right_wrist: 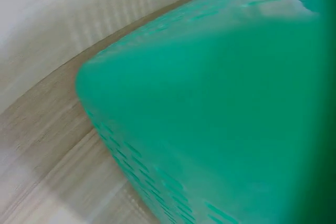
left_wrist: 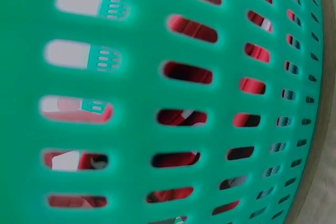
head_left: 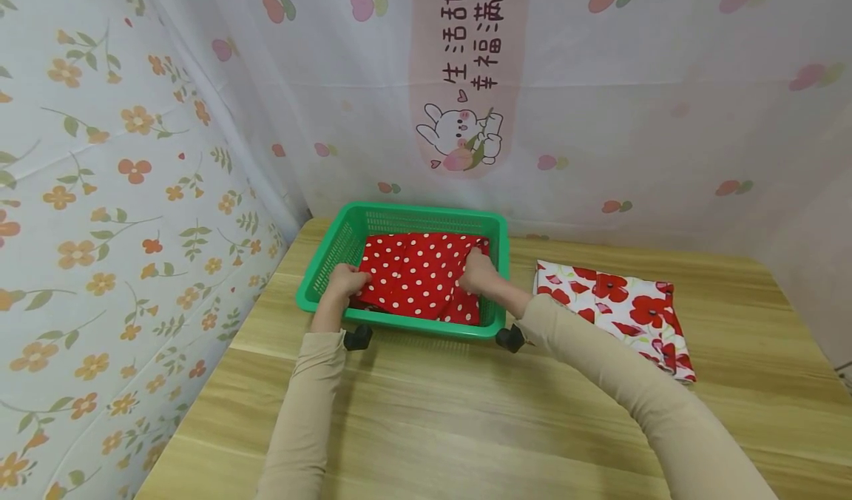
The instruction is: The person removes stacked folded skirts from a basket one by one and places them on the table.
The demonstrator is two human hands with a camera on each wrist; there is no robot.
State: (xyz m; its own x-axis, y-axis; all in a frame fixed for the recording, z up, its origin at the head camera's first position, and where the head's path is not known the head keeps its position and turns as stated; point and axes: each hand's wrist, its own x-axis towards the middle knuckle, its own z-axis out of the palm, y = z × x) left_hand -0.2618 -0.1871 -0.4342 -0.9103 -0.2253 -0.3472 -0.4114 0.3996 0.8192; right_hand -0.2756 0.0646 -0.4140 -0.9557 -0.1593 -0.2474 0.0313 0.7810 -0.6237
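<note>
A red cloth [head_left: 426,274] with white polka dots lies in the green plastic basket [head_left: 399,324]. At its left edge, my left hand [head_left: 346,281] reaches over the basket's front left rim and grips the cloth. The right hand [head_left: 478,271] holds the cloth's right side, inside the basket's right wall. In the left wrist view, red fabric [left_wrist: 191,29] shows through the slots of the basket wall [left_wrist: 139,87]; the hand is hidden there. The basket's green corner [right_wrist: 173,87] fills much of the right wrist view, and no fingers show.
A folded white cloth with red flowers [head_left: 619,311] lies on the wooden table [head_left: 466,419], right of the basket. Two black wrist mounts [head_left: 359,337] hang by the basket's front rim. Patterned curtains [head_left: 579,115] stand behind and at the left.
</note>
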